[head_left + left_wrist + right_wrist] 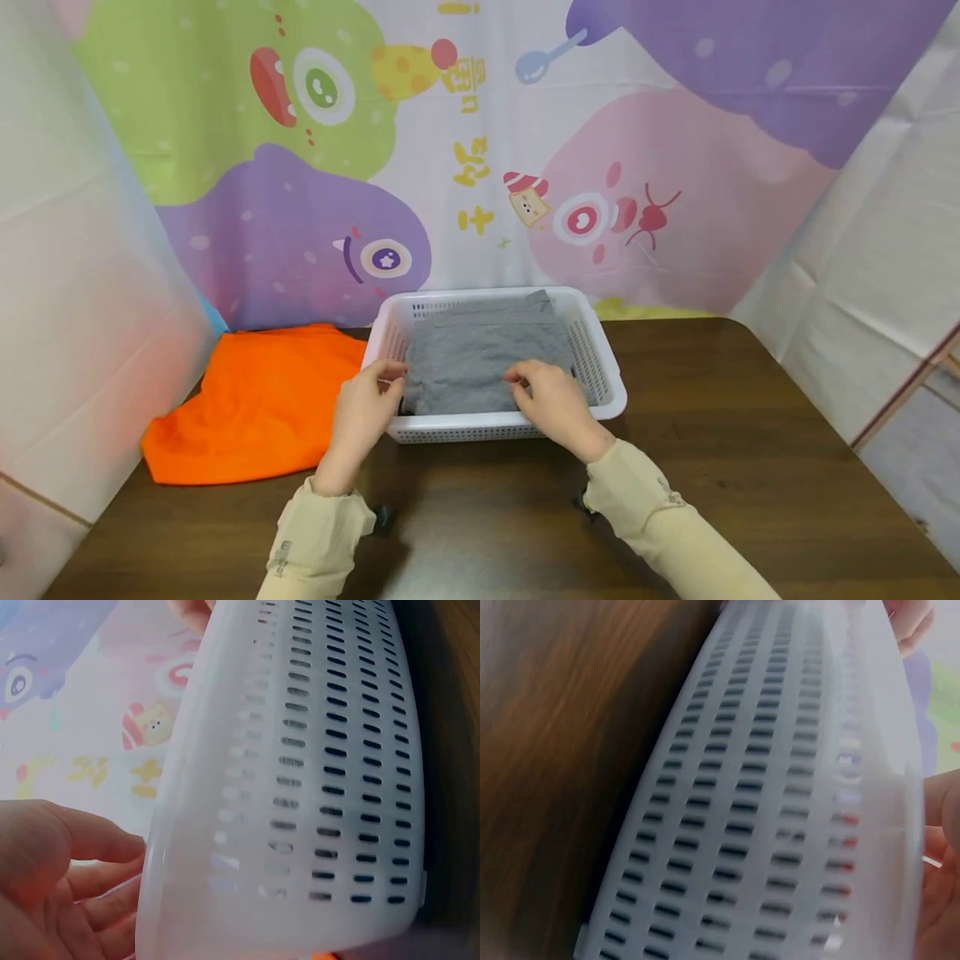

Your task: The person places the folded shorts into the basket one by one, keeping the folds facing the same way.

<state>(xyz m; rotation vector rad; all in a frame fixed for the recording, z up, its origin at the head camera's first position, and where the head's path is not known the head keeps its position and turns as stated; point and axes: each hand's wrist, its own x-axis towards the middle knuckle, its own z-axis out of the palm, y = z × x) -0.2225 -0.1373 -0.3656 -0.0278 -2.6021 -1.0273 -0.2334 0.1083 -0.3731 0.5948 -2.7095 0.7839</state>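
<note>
A folded grey cloth lies spread inside a white perforated plastic basket on the table. My left hand is over the basket's front left corner, its fingers loosely bent beside the cloth's left edge. Over the cloth's front right part hovers my right hand, with thumb and fingers apart and nothing seen between them. The left wrist view has the left fingers behind the rim. In the right wrist view the basket's slotted wall hides part of the right hand.
An orange cloth lies flat on the table's left side, its right edge close to the basket. Behind the dark wooden table hangs a cartoon-printed curtain. White sheets hang at both sides.
</note>
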